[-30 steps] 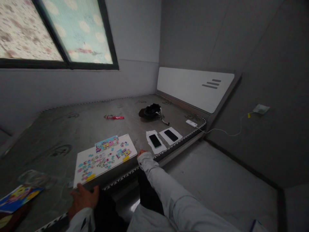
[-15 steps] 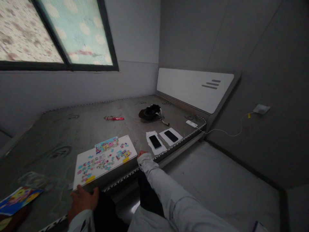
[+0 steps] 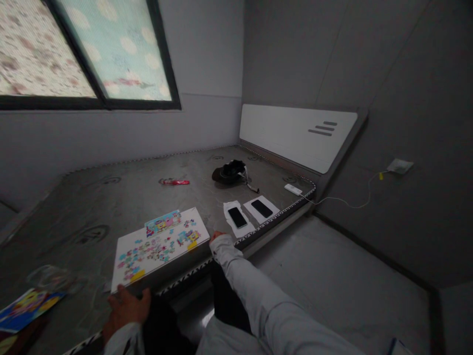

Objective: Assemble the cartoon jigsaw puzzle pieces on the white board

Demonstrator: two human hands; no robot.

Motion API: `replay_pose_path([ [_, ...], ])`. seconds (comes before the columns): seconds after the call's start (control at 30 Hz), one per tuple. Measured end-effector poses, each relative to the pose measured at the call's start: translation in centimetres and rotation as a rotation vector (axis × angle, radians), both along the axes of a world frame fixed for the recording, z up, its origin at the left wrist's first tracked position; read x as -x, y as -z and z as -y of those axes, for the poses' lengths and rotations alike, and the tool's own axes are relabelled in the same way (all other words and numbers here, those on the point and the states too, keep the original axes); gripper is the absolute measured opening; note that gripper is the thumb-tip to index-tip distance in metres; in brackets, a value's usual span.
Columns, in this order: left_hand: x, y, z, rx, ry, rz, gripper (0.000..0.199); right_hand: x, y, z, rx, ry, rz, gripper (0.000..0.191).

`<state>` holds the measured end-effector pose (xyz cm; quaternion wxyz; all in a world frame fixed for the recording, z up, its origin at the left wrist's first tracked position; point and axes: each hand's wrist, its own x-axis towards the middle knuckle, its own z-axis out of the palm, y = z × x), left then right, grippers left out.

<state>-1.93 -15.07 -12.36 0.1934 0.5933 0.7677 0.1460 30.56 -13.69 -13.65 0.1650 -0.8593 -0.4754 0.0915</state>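
My left hand [image 3: 127,306] is at ten o'clock, fingers spread and thumb apart, fingertips at the near left corner of the white box [image 3: 126,243], which lies at eleven o'clock with puzzle pieces [image 3: 158,248] and a picture card [image 3: 163,223] on top. My right hand [image 3: 217,236], at twelve, is curled beside the box's right corner; I can't tell whether it grips anything. Beneath lies the grey bed surface [image 3: 140,190], edged in black-and-white trim, with a colourful booklet [image 3: 31,306] near nine o'clock. Pale marble-like floor [image 3: 314,276] spreads at two. Past the box, two phones [image 3: 237,217] rest on white sheets between twelve and one. Farther out are a red object [image 3: 179,182] towards eleven, a dark cap [image 3: 229,171] at twelve and a white corded device [image 3: 293,189] at one. Beyond stand the white headboard [image 3: 288,135] at one, a wall socket [image 3: 400,166] at two, and the dark-framed window [image 3: 121,54] at eleven, set in a pale wall [image 3: 207,49].
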Motion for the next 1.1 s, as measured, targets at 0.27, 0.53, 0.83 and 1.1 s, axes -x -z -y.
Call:
replay_pose_path([
  [0.27, 0.1, 0.4, -0.3, 0.020, -0.008, -0.004, 0.113, 0.0, -0.4, 0.2, 0.018, 0.003, -0.054, 0.017],
  [0.53, -0.2, -0.8, 0.3, 0.027, 0.005, -0.028, 0.109, 0.0, -0.7, 0.5, 0.007, 0.018, -0.071, 0.018],
  [0.83, -1.1, -2.0, 1.6, -0.032, 0.011, -0.051, 0.096, 0.0, -1.7, 1.2, 0.059, 0.023, -0.109, 0.016],
  [1.1, -2.2, -4.3, 2.9, 0.051, 0.015, -0.149, 0.082, -0.5, -1.6, 1.6, 0.067, -0.025, -0.115, 0.020],
])
